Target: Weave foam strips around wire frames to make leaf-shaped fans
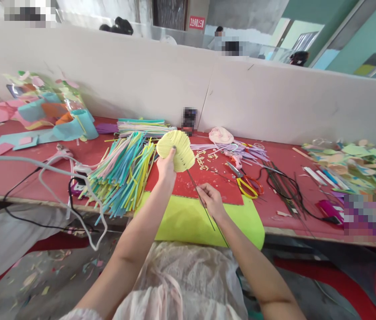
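Note:
My left hand is closed on a pale yellow pleated round piece, its thumb pressed on the face. A row of small dark marks shows near the middle of that piece. From its lower edge a thin dark stem slants down to the right. My right hand pinches this stem partway along, over the lime-green sheet. More thin dark length hangs below the fingers; whether it is one stem or two I cannot make out. Beneath both hands lies a red board with small yellow scraps.
Colourful strips are heaped at the left, beside a white cable. Yellow-and-red-handled scissors and a pink glue gun lie at the right. Dark rods and paper pieces sit further right. A white partition stands behind.

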### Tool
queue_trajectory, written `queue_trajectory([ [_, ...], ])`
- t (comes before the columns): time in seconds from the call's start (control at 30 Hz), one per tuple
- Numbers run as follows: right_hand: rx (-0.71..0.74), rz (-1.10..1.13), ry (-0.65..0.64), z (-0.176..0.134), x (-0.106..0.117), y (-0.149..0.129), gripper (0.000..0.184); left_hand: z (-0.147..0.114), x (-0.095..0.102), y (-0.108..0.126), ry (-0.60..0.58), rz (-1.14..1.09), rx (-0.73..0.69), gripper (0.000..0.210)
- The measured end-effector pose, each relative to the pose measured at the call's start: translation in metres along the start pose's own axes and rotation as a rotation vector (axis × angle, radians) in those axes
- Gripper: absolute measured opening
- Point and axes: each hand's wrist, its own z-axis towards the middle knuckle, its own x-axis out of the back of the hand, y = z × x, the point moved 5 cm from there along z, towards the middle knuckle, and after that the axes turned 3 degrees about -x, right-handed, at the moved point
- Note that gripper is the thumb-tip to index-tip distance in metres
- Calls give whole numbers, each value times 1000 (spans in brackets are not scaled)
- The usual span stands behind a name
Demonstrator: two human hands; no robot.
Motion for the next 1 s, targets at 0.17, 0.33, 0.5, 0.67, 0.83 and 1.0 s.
queue_trajectory([
  [0.17,138,-238,54,-1,6,-6,23,-5,1,1,-31,19,8,39],
  [0.33,518,-948,229,-11,15,-21,17,-8,-2,1,-38,12,69,38],
  [0.5,650,-1150,251,-16,14,-17,19,-13,-1,-1,-22,-5,108,38],
  [0.67,389,-676,154,-12,17,-21,17,-11,-1,-1,-66,22,82,36],
  [0.83,143,-149,51,-8,17,-22,23,-11,-4,4,-86,-4,95,36],
  [1.0,-36,241,-20,1,11,-4,23,-12,-8,8,-109,-36,92,36],
])
